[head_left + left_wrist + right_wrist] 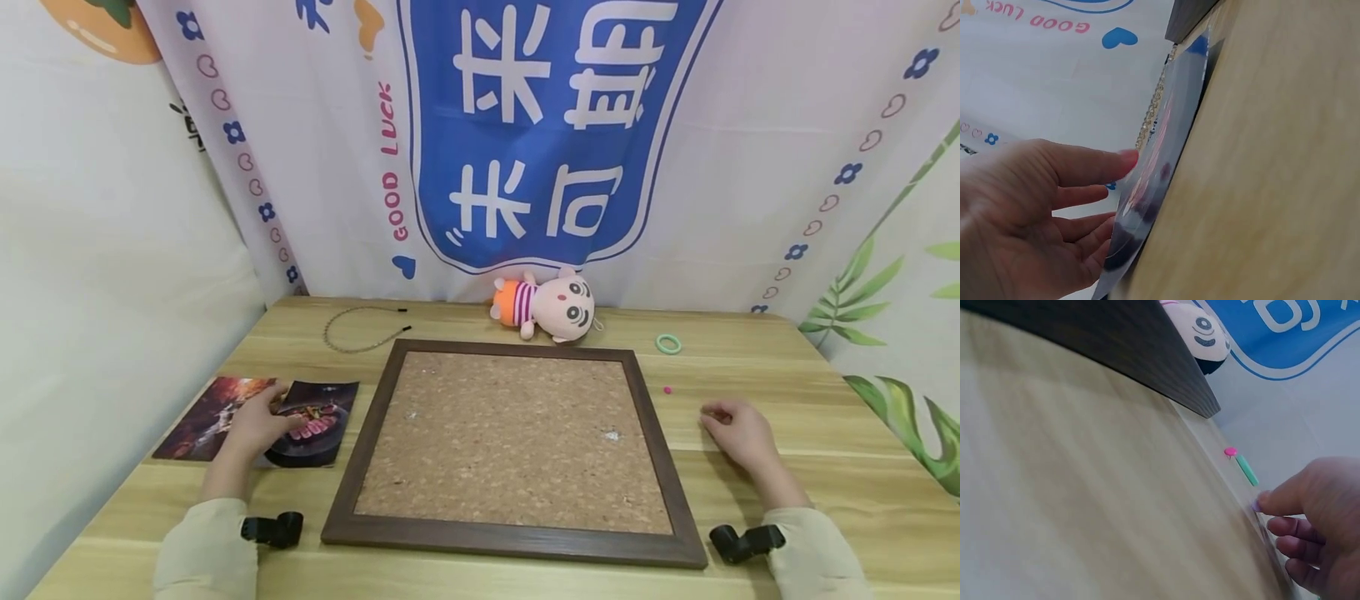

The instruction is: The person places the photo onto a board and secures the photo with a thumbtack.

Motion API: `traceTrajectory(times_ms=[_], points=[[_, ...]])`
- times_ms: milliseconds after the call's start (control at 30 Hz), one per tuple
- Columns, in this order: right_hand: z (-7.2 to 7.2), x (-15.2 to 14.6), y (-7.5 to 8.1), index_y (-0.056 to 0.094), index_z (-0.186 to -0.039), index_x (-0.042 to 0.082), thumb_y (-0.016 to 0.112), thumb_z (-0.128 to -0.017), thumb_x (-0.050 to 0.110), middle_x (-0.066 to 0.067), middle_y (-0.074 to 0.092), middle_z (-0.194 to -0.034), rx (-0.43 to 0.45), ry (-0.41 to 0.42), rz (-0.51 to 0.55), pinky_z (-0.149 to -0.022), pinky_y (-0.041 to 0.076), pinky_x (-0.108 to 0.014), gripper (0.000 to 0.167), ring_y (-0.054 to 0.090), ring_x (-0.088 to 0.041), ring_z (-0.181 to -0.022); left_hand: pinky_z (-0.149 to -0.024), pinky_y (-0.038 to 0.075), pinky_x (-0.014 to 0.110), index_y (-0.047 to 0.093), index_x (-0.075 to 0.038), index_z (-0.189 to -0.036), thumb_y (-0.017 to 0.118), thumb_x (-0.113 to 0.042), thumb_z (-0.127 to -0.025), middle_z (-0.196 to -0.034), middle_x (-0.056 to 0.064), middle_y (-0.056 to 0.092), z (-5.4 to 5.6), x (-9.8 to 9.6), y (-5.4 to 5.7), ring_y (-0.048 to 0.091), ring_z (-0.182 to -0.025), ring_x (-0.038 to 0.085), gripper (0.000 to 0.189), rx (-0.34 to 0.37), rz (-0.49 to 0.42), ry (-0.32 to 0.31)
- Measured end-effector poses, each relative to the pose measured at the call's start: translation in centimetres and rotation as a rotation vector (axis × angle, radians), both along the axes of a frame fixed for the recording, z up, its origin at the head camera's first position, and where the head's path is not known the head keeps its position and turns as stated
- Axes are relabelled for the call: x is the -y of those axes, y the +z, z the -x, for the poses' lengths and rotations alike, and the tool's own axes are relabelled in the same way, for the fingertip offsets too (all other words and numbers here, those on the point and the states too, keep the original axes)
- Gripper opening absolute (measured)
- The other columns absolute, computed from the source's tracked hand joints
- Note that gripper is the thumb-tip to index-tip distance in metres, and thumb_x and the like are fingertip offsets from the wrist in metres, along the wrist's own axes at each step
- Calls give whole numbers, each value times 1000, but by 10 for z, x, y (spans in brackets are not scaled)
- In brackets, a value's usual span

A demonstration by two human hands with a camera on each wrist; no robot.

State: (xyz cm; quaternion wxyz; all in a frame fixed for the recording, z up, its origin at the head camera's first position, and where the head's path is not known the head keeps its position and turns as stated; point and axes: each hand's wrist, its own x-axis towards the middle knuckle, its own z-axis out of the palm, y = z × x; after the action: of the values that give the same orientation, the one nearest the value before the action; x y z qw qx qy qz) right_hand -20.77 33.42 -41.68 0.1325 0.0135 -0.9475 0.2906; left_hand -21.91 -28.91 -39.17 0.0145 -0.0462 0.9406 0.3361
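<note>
My left hand lies over two glossy photo prints. Its thumb touches the dark print with sliced meat on a plate, and its fingers are loosely bent by the edge of the reddish print. In the left wrist view the dark print bends slightly up off the table. To the right of the framed cork board, my right hand is just over the table. Its thumb and forefinger pinch a small purple pushpin, mostly hidden by the fingertips. A pink pushpin lies beyond that hand.
The board's dark wooden frame takes up the table's middle. Behind it a plush doll lies against the printed curtain. A thin beaded headband rests at the back left, a green ring at the back right.
</note>
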Motion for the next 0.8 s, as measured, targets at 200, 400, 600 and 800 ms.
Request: traceTrajectory(times_ms=[200, 400, 600, 800], points=[[1, -4, -3, 63, -83, -4, 57, -79, 4, -11, 58, -75, -5, 12, -4, -58, 38, -34, 11, 49, -20, -66, -77, 35, 54, 33, 12, -124, 65, -13, -74, -111, 38, 39, 1, 2, -3, 38, -99, 48, 65, -17, 2, -8], [1, -3, -1, 63, -81, -2, 56, -79, 4, -10, 58, -74, 9, 6, -16, -57, 38, -34, 10, 49, -20, -65, -78, 34, 53, 38, 8, -122, 64, -13, -75, -114, 37, 37, 2, 3, -7, 36, -102, 48, 58, 2, -7, 3], [1, -6, 0, 62, -81, -2, 55, -80, 6, -9, 58, -73, 37, -10, 20, -58, 37, -32, 11, 48, -19, -65, -65, 40, 39, 43, 8, -119, 63, -9, -77, -100, 25, 44, 3, 3, -11, 45, -82, 32, 50, 8, -130, 28], [2, -9, 10, 57, -92, -10, 49, -84, 6, -10, 58, -74, 126, 7, 198, -52, 43, -26, 19, 52, -15, -63, -68, 38, 36, 41, 7, -123, 60, -8, -80, -100, 21, 41, 4, 6, -6, 40, -87, 31, 49, 16, -251, 39]])
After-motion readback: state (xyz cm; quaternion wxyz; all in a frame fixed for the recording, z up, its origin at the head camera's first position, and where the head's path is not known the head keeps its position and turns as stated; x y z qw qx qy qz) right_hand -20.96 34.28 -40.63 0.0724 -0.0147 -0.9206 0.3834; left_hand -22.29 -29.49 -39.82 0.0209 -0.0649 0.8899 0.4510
